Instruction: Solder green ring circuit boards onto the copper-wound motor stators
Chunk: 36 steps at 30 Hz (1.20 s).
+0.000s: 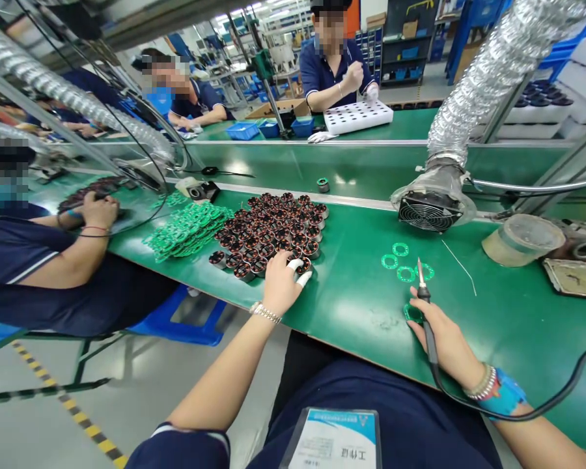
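Note:
My left hand (284,279), with white covers on some fingertips, reaches onto the front right corner of a large group of copper-wound motor cores (268,228). Its fingers are closed around one core at that corner. In my right hand (437,326) lies a soldering iron (428,332), its tip pointing up and away from me. The fingers of that hand also hold a green ring board (412,312). Beyond them several loose green ring boards (389,261) lie flat on the green table (351,299). A heap of green ring boards (188,229) sits left of the cores.
A fume duct with a fan (427,212) stands behind the loose rings. To its right are a round container (522,239) and a square tin (573,277). A thin wire (460,267) lies nearby. One core (323,185) stands at the back. Co-workers sit left and opposite.

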Available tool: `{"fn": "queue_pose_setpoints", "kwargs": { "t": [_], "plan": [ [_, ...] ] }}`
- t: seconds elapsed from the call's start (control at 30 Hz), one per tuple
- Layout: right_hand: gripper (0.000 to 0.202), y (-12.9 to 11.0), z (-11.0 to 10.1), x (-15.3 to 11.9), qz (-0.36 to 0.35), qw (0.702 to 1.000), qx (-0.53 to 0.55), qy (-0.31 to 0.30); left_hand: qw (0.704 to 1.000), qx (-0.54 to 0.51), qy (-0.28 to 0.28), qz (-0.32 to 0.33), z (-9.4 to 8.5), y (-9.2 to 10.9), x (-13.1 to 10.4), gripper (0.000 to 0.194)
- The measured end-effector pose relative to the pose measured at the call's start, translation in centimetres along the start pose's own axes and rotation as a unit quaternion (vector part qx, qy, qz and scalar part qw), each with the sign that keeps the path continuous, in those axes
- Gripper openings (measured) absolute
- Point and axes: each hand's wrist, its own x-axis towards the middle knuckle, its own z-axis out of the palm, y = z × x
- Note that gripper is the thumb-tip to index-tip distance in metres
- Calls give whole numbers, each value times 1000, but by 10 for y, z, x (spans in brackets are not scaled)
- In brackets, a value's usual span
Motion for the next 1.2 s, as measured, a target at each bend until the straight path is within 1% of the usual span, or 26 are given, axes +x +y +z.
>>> {"fn": "queue_pose_setpoints", "kwargs": {
  "t": [0.1,0.17,0.2,0.23,0.3,0.33,0.37,0.4,0.43,0.53,0.57,0.6,0.67,0.73,0.77,0.87,0.93,1.0,1.1,1.2],
  "plan": [
    [36,-2,2,0,-2,1000,4,5,1000,-21,4,-18,8,10,1,19],
    [37,-2,3,-1,0,1000,9,6,998,-70,-5,5,9,21,-4,17],
    [37,-3,3,-1,0,1000,12,4,993,-110,-25,32,9,27,-8,17],
    [38,-5,3,-1,0,1000,16,0,984,-157,-58,62,7,34,-14,17],
    [39,-9,5,0,0,1000,24,-10,950,-253,-142,117,4,46,-25,17],
    [40,-11,6,2,1,1000,27,-16,930,-294,-177,133,4,51,-31,17],
    [40,-14,7,3,2,999,29,-20,914,-325,-200,138,3,56,-36,18],
    [41,-16,9,5,5,999,30,-23,904,-347,-211,133,4,61,-40,23],
    [41,-19,10,6,6,999,32,-25,901,-360,-211,120,5,64,-43,33],
    [43,-25,11,8,9,999,42,-13,918,-342,-189,74,12,68,-46,76],
    [42,-27,11,9,10,999,49,-3,924,-328,-185,73,14,68,-46,82],
    [40,-30,11,10,13,998,56,7,927,-316,-184,79,16,69,-44,79],
    [36,-37,10,14,25,997,72,28,926,-312,-191,99,19,72,-40,61],
    [32,-46,8,19,37,995,86,42,915,-330,-203,115,18,78,-38,45],
    [29,-51,8,22,38,994,93,47,909,-340,-210,120,17,82,-37,41],
    [24,-61,7,30,30,992,114,49,894,-361,-225,143,10,92,-39,37],
    [23,-62,6,32,20,991,121,44,885,-377,-229,148,6,95,-41,37],
    [23,-60,5,31,21,992,122,37,874,-405,-234,131,1,96,-43,40],
    [26,-56,7,26,47,990,133,30,859,-437,-246,99,-2,96,-46,44],
    [27,-53,11,21,60,988,141,15,859,-443,-238,98,-2,98,-50,42]
  ]
}}
